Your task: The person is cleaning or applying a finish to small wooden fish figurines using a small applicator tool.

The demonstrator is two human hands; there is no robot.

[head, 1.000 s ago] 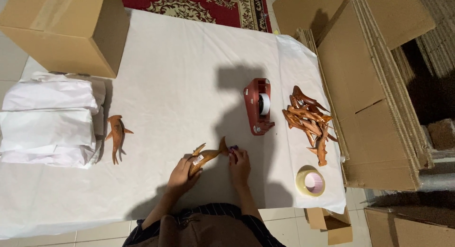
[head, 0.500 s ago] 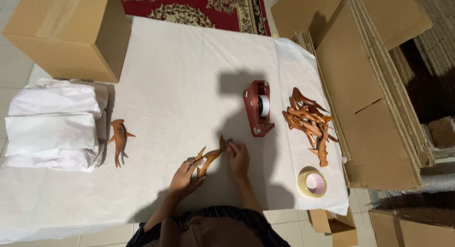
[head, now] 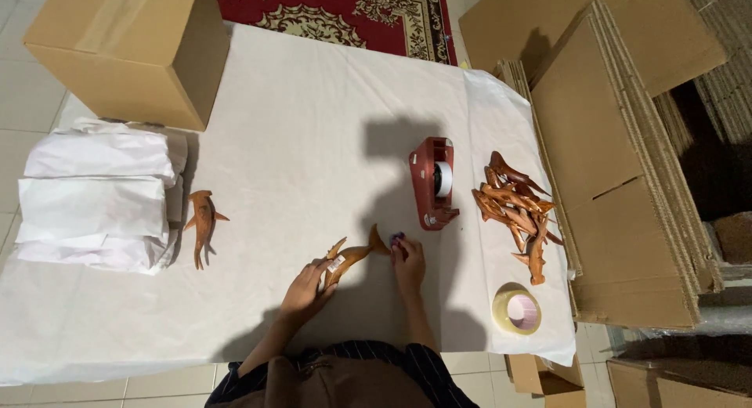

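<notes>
Head view: low in the middle, the left hand (head: 304,292) fingers grip a wooden fish (head: 350,258) on the worktop (head: 313,126). The right hand (head: 408,261) seems to pinch its tail.

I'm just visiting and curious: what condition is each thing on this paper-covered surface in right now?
Left hand: gripping the carved brown wooden fish figure, which lies on the white paper sheet.
Right hand: touching that figure's tail end.
Red tape dispenser: loaded with a roll, untouched.
Loose tape roll: lying flat.
Pile of wooden figures: heaped, unwrapped.
Single wooden figure: lying alone.
Brown cardboard box: closed.
White paper stack: folded.
</notes>
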